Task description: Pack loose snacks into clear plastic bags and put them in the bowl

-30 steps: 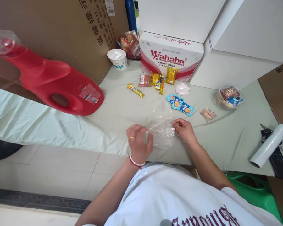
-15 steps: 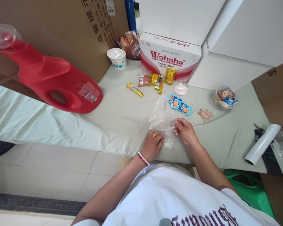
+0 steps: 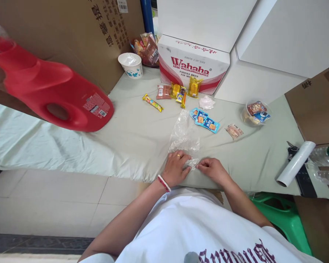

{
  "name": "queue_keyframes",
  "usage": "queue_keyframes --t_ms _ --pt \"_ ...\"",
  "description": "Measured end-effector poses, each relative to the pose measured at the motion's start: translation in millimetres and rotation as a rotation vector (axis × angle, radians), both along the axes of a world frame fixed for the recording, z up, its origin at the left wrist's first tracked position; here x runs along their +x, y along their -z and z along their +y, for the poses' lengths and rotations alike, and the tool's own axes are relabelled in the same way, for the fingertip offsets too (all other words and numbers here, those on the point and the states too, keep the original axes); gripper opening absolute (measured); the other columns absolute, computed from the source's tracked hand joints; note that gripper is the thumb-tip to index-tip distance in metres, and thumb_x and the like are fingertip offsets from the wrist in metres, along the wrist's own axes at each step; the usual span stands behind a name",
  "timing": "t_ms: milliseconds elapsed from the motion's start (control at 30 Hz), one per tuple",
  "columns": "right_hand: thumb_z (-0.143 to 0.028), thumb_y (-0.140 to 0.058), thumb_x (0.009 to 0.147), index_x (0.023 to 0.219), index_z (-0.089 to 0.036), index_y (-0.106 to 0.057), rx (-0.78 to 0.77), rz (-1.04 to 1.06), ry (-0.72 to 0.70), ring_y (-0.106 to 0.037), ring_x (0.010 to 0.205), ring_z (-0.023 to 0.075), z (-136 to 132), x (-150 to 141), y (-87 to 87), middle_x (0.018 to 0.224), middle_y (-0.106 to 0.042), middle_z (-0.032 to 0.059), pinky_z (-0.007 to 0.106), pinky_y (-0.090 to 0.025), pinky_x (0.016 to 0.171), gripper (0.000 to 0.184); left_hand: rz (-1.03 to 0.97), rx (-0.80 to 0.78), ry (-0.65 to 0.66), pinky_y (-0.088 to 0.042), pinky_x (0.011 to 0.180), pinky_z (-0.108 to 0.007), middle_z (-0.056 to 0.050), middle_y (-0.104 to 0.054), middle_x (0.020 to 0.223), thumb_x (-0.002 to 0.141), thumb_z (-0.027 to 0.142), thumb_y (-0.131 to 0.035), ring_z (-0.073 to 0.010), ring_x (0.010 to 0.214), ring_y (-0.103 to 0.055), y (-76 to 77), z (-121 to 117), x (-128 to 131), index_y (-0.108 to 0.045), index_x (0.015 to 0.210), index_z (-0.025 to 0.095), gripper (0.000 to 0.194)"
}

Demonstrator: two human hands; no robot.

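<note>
A clear plastic bag lies crumpled on the cloth-covered table in front of me. My left hand rests on its near part, fingers curled and gripping the film, with a ring on one finger. At the bag's near right corner, my right hand pinches the edge between thumb and fingertips. Just beyond the bag are several blue snack packets, overlapping in a row. A small pinkish packet lies to their right, and a yellow stick-shaped snack to the left.
Yellow-wrapped snacks and a brown packet lie before the Wahaha box. A red jug and paper cup stand left. At right are a tub of snacks and a plastic film roll.
My right hand has moved down toward me, from the bag's right side to its near corner. My left hand has stayed on the bag. The whole view has shifted slightly.
</note>
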State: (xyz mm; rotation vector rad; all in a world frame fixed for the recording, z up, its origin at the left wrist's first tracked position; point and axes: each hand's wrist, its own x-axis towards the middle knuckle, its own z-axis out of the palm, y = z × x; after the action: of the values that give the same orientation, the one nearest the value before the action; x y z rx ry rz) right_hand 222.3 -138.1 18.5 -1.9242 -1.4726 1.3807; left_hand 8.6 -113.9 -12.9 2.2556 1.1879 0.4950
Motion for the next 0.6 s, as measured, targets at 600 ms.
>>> queue_keyframes --t_ms 600 --pt "-0.044 -0.084 0.062 0.134 -0.023 -0.053 0.145 0.268 0.309 -0.047 0.058 0.0106 20.2 -23.0 13.8 0.103 -0.067 0.0040 0.027 -0.042 0.057 0.081 -0.481 -0.145 -0.192 -0.041 0.077 -0.034 -0.003 -0.061 0.083 0.101 0.037 -0.046 -0.0183 0.080 -0.055 -2.1 4.4 -1.0 -0.059 0.085 0.021 0.026"
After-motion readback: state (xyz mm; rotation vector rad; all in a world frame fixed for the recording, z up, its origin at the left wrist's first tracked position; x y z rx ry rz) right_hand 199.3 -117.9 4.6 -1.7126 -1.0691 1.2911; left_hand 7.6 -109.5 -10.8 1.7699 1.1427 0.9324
